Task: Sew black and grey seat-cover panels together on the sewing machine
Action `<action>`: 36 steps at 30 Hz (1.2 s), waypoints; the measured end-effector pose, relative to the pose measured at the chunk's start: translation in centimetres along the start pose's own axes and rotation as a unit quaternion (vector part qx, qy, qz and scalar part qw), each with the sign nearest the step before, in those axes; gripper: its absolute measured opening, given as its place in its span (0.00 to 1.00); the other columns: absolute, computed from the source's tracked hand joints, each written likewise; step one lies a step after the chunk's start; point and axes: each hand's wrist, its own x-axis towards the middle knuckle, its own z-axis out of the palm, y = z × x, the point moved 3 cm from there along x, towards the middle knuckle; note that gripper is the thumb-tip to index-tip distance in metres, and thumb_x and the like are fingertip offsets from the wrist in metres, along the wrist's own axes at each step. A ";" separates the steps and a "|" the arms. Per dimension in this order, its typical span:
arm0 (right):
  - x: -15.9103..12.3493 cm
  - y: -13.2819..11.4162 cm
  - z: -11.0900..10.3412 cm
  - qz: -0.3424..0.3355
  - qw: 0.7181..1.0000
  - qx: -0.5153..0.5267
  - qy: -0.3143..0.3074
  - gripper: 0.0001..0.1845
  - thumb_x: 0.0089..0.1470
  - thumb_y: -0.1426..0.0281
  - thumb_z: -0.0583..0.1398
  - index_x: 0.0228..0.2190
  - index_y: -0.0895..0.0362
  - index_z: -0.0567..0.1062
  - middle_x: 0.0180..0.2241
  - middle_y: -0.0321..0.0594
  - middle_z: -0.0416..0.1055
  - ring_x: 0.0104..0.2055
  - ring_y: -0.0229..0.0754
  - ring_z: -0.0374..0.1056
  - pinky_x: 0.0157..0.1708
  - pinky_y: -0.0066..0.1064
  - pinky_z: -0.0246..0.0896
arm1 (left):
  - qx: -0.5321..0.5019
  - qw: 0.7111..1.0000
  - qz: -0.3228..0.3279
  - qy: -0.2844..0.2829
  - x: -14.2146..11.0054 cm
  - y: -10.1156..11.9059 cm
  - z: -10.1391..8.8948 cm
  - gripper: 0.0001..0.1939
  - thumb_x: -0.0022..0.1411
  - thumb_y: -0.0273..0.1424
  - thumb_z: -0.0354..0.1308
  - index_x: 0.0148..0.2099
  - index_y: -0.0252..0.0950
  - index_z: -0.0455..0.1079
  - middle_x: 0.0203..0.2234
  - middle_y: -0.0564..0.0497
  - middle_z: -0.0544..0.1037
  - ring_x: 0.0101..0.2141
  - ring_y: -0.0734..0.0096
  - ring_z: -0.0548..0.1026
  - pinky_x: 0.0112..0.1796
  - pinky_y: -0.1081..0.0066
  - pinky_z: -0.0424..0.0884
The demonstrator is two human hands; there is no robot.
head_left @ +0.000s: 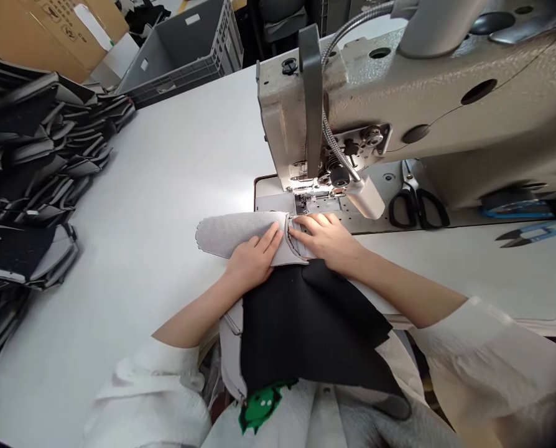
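A sewn fabric piece point(234, 231) of light grey mesh lies at the front of the sewing machine point(301, 124), with a black panel point(306, 323) hanging down toward my lap. My left hand point(254, 258) rests on the grey mesh, fingers stretched out and pressing it down. From the other side, my right hand point(331, 244) is closed on the piece along its curved seam, fingertips at the seam edge. Its thumb is hidden. The lit needle area point(303, 193) is just beyond both hands; the needle itself is too small to make out.
Black-handled scissors point(415, 202) lie on the machine bed at right, with blue-handled snips point(534, 233) further right. Stacked black and grey fabric pieces point(35, 137) fill the left side. A grey crate point(180, 53) and a cardboard box point(49, 34) stand beyond the white table point(133, 218).
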 end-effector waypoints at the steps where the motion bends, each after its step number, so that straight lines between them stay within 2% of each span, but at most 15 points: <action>1: 0.0 0.1 0.0 -0.001 1.000 -0.004 -0.002 0.28 0.53 0.72 0.56 0.56 0.61 0.66 0.57 0.54 0.61 0.53 0.55 0.56 0.44 0.41 0.48 | -0.010 1.000 -0.006 0.003 0.1 0.1 -0.1 0.34 0.59 0.30 0.49 0.68 0.34 0.51 0.67 0.45 0.49 0.42 0.57 0.73 0.37 0.63 0.72; 4: 0.0 0.3 0.0 -0.005 1.000 -0.012 0.002 0.33 0.48 0.78 0.54 0.58 0.66 0.62 0.57 0.54 0.61 0.54 0.54 0.57 0.43 0.40 0.48 | -0.059 0.998 -0.014 0.012 0.2 -0.2 -0.4 0.32 0.62 0.34 0.47 0.68 0.34 0.51 0.67 0.47 0.51 0.44 0.56 0.72 0.38 0.63 0.72; 8: 0.0 0.3 -0.2 -0.047 0.999 0.003 0.010 0.32 0.48 0.77 0.54 0.56 0.68 0.64 0.58 0.53 0.61 0.57 0.52 0.54 0.47 0.40 0.47 | -0.150 0.988 -0.004 0.040 0.0 -0.5 -0.5 0.33 0.66 0.46 0.43 0.67 0.34 0.54 0.66 0.45 0.51 0.50 0.54 0.70 0.42 0.63 0.72; 11: 0.0 0.3 -0.2 -0.044 0.999 0.001 0.007 0.31 0.49 0.74 0.55 0.56 0.67 0.64 0.59 0.52 0.61 0.56 0.53 0.55 0.47 0.41 0.48 | -0.151 0.986 -0.054 0.054 0.1 0.0 -0.5 0.27 0.69 0.43 0.39 0.66 0.42 0.55 0.66 0.51 0.53 0.48 0.58 0.72 0.38 0.64 0.73; 13: 0.0 0.3 -0.1 -0.028 1.000 -0.008 0.004 0.32 0.48 0.75 0.55 0.57 0.67 0.64 0.59 0.53 0.61 0.56 0.53 0.55 0.46 0.41 0.48 | -0.109 0.988 -0.097 0.044 0.3 0.6 -0.5 0.25 0.70 0.40 0.39 0.66 0.47 0.55 0.66 0.54 0.54 0.43 0.58 0.74 0.33 0.65 0.73; 15: 0.0 0.2 0.0 -0.022 1.000 -0.013 0.002 0.33 0.48 0.75 0.54 0.57 0.67 0.63 0.58 0.53 0.61 0.55 0.54 0.56 0.46 0.41 0.48 | -0.067 0.990 -0.116 0.034 0.6 1.2 -0.5 0.24 0.70 0.39 0.40 0.66 0.48 0.55 0.65 0.53 0.54 0.40 0.58 0.74 0.30 0.65 0.73; 20: 0.0 0.1 0.3 -0.022 1.000 -0.006 0.017 0.31 0.50 0.76 0.52 0.57 0.67 0.64 0.58 0.51 0.62 0.56 0.52 0.56 0.46 0.41 0.48 | -0.041 0.993 -0.100 0.039 0.9 1.4 -0.3 0.25 0.70 0.38 0.39 0.67 0.43 0.54 0.65 0.51 0.55 0.39 0.60 0.74 0.30 0.66 0.73; 26: 0.0 0.7 0.0 -0.052 0.998 0.008 0.026 0.33 0.47 0.79 0.53 0.57 0.68 0.63 0.58 0.52 0.61 0.57 0.50 0.55 0.48 0.39 0.47 | -0.029 0.995 -0.087 0.032 1.0 1.4 -0.5 0.25 0.70 0.38 0.39 0.67 0.43 0.54 0.65 0.47 0.55 0.39 0.59 0.74 0.30 0.66 0.73; 28: -0.1 1.2 -0.5 -0.052 0.998 0.005 0.026 0.30 0.48 0.76 0.54 0.55 0.66 0.66 0.55 0.51 0.65 0.54 0.51 0.57 0.46 0.39 0.48 | -0.028 0.995 -0.089 0.023 1.0 1.5 -0.7 0.25 0.70 0.37 0.40 0.66 0.43 0.54 0.65 0.46 0.55 0.39 0.59 0.75 0.30 0.66 0.73; 31: -0.3 1.8 -0.9 -0.019 0.999 -0.007 0.026 0.19 0.54 0.69 0.57 0.47 0.60 0.73 0.44 0.48 0.71 0.45 0.51 0.59 0.41 0.39 0.48 | -0.018 0.996 -0.091 0.013 1.0 1.7 -1.0 0.25 0.70 0.37 0.39 0.66 0.43 0.54 0.65 0.46 0.55 0.38 0.58 0.75 0.30 0.64 0.73; 33: -0.3 1.6 -0.8 -0.014 1.000 -0.008 0.023 0.17 0.54 0.71 0.56 0.46 0.59 0.74 0.41 0.48 0.71 0.41 0.50 0.58 0.37 0.38 0.48 | -0.012 0.996 -0.089 0.014 1.0 1.7 -1.0 0.25 0.70 0.37 0.39 0.67 0.43 0.54 0.65 0.45 0.54 0.38 0.58 0.75 0.30 0.64 0.73; 36: -0.2 0.8 -0.4 -0.035 0.999 0.000 0.029 0.21 0.55 0.76 0.53 0.50 0.62 0.71 0.43 0.49 0.69 0.40 0.48 0.57 0.37 0.37 0.48 | -0.008 0.996 -0.085 0.018 1.0 1.7 -0.8 0.25 0.70 0.37 0.37 0.67 0.42 0.52 0.65 0.44 0.54 0.38 0.58 0.74 0.30 0.65 0.73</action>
